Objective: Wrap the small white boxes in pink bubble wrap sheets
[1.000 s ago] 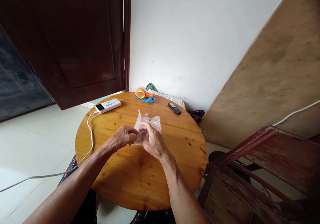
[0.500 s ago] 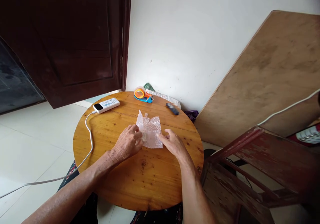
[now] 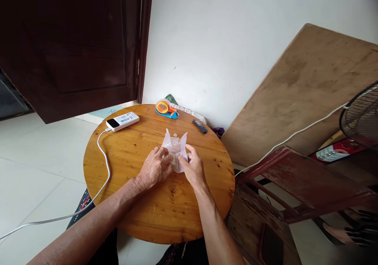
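Observation:
A sheet of clear bubble wrap (image 3: 176,143) lies near the middle of the round wooden table (image 3: 165,217), both its left and right sides standing up. My left hand (image 3: 158,163) is closed on its left side, fingers curled over the near part. On the right side, my right hand (image 3: 191,166) grips the raised edge between thumb and fingers. Whether something lies inside the wrap is hidden by the hands and the folds.
A white power bank (image 3: 125,121) with a cable (image 3: 108,166) sits at the table's left. Toward the back stand an orange and blue tape dispenser (image 3: 166,109) and a dark, pixelated object (image 3: 200,126). A wooden chair (image 3: 295,182) is at the right.
My right hand has moved inward and lifted the right side of the bubble wrap, which lay flat before. My left hand stays on the left side. The view has shifted slightly right.

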### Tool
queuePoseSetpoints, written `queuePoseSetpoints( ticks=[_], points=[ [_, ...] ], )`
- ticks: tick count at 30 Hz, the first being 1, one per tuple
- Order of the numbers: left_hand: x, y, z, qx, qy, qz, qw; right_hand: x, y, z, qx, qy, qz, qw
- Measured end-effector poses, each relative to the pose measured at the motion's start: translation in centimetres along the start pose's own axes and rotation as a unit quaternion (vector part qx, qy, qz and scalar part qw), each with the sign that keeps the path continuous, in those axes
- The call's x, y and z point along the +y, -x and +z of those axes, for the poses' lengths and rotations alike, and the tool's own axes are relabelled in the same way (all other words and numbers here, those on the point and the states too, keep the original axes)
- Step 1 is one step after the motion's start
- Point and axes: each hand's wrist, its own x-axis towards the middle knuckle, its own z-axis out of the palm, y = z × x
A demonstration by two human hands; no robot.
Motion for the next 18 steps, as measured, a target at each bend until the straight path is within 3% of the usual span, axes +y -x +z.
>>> queuePoseSetpoints(
  ticks=[9, 14, 18],
  points=[
    [0.0, -0.1, -0.1, -0.004, 0.061, -0.012, 0.998, -2.2, 0.2, 1.4, 0.002, -0.004, -0.012, 1.0],
    [0.5, 0.0, -0.3, 0.006, 0.098, -0.061, 0.993, -2.1, 1.0, 1.2, -0.007, -0.024, -0.032, 0.999],
    [0.3, 0.0, -0.3, 0.006, 0.104, -0.051, 0.993, -1.6, 1.8, 1.4, 0.019, -0.064, -0.016, 0.998]
  ],
)
